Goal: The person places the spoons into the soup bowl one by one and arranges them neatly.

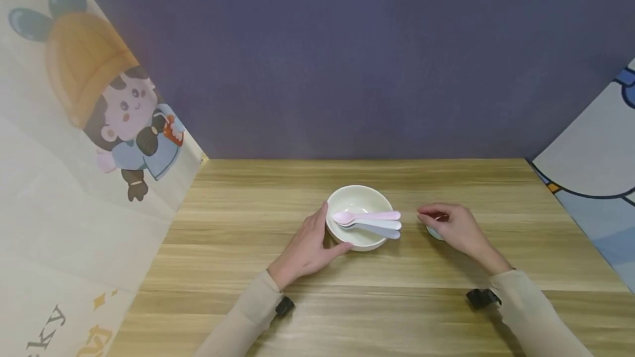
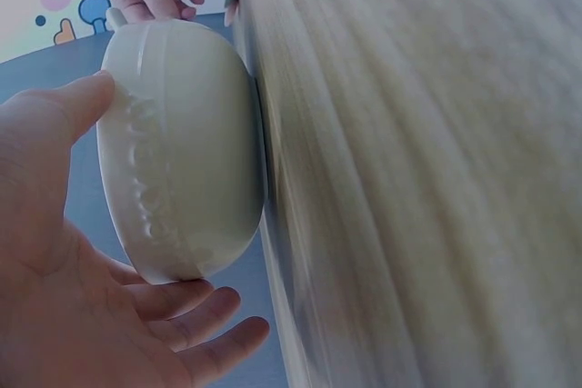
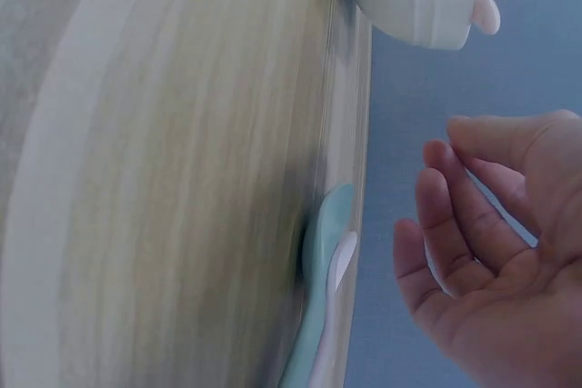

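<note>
A cream bowl (image 1: pixel 359 191) stands on the wooden table, with pink (image 1: pixel 377 215), white (image 1: pixel 387 225) and lavender-grey (image 1: pixel 389 232) spoons lying in it, handles over its right rim. My left hand (image 1: pixel 307 244) holds the bowl from its left, the thumb at the near rim and fingers along the far-left side. To the right of the bowl, my right hand (image 1: pixel 458 227) hovers with loosely bent fingers and nothing between them. Below it on the table lie a mint-green spoon (image 3: pixel 318 256) and a pale spoon (image 3: pixel 344 263), mostly hidden by the hand in the head view.
A dark blue-grey panel (image 1: pixel 357 59) rises behind the table's far edge. Printed cartoon panels stand at the left (image 1: pixel 59 225) and right (image 1: pixel 590 142). Wood-grain tabletop (image 1: pixel 377 313) extends in front of the bowl and between the sleeves.
</note>
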Demonstrator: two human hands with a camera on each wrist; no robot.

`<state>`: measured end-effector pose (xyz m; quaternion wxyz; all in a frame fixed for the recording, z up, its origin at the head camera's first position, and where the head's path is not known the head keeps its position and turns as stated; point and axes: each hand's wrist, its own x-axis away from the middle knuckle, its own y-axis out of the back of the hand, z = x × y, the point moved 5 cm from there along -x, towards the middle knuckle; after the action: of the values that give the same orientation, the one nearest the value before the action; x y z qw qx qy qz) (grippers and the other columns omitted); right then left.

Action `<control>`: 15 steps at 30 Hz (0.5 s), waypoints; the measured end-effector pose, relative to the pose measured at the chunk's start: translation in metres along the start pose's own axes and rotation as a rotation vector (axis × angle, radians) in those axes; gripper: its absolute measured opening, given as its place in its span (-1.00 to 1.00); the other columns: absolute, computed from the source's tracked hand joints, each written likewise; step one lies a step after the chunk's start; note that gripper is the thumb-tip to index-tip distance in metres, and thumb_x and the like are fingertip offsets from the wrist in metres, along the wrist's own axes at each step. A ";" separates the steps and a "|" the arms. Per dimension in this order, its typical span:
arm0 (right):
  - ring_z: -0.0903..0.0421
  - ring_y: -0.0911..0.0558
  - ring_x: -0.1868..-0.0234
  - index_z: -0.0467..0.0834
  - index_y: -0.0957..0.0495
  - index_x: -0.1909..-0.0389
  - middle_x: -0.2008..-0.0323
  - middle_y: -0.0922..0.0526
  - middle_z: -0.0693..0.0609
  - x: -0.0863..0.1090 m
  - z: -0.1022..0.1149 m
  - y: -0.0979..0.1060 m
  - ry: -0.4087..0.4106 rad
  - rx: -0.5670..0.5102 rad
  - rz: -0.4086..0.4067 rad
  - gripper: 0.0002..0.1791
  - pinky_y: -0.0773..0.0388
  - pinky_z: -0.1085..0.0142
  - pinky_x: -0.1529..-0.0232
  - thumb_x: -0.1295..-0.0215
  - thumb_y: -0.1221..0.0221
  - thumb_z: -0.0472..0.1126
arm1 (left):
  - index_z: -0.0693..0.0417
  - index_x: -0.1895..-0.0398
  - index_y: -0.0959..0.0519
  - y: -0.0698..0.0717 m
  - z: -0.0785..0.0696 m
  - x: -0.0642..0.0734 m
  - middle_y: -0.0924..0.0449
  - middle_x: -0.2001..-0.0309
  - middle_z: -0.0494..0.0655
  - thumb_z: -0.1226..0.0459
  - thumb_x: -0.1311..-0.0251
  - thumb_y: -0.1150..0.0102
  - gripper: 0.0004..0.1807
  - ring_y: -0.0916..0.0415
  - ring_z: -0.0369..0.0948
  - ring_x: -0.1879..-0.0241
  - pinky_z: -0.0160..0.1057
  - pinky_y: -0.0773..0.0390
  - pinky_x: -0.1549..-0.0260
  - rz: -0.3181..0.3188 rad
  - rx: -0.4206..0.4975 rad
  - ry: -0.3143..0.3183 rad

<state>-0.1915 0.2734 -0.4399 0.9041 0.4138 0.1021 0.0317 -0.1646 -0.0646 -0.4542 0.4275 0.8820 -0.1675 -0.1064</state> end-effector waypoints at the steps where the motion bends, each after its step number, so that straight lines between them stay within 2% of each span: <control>1: 0.27 -0.71 0.22 -0.19 -0.82 -0.01 0.06 -0.86 -0.12 0.001 -0.001 0.000 -0.001 -0.003 -0.001 -0.77 -0.64 0.48 0.23 -0.46 -0.37 -0.17 | 0.20 -0.75 0.14 0.000 0.000 0.000 -0.11 -0.70 0.12 -0.35 -0.30 -0.28 0.29 -0.20 0.09 -0.63 0.04 -0.30 -0.61 0.000 0.000 0.000; 7: 0.27 -0.72 0.21 -0.20 -0.82 0.00 0.06 -0.86 -0.13 0.005 -0.007 0.001 -0.027 -0.009 0.000 -0.76 -0.64 0.50 0.22 -0.46 -0.37 -0.15 | 0.22 -0.75 0.13 -0.001 0.000 0.000 -0.11 -0.69 0.14 -0.36 -0.30 -0.28 0.29 -0.21 0.09 -0.62 0.03 -0.30 -0.61 0.001 -0.005 -0.006; 15: 0.49 -0.64 0.22 -0.21 -0.82 0.00 -0.04 -0.83 -0.18 0.011 -0.016 0.007 -0.026 -0.015 -0.023 -0.76 -0.62 0.54 0.21 -0.45 -0.37 -0.16 | 0.23 -0.75 0.14 0.000 0.001 0.000 -0.10 -0.70 0.16 -0.34 -0.31 -0.28 0.28 -0.21 0.09 -0.62 0.03 -0.29 -0.61 -0.008 -0.008 -0.013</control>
<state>-0.1840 0.2916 -0.4468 0.9088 0.4061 0.0947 0.0165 -0.1653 -0.0653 -0.4549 0.4295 0.8802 -0.1663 -0.1145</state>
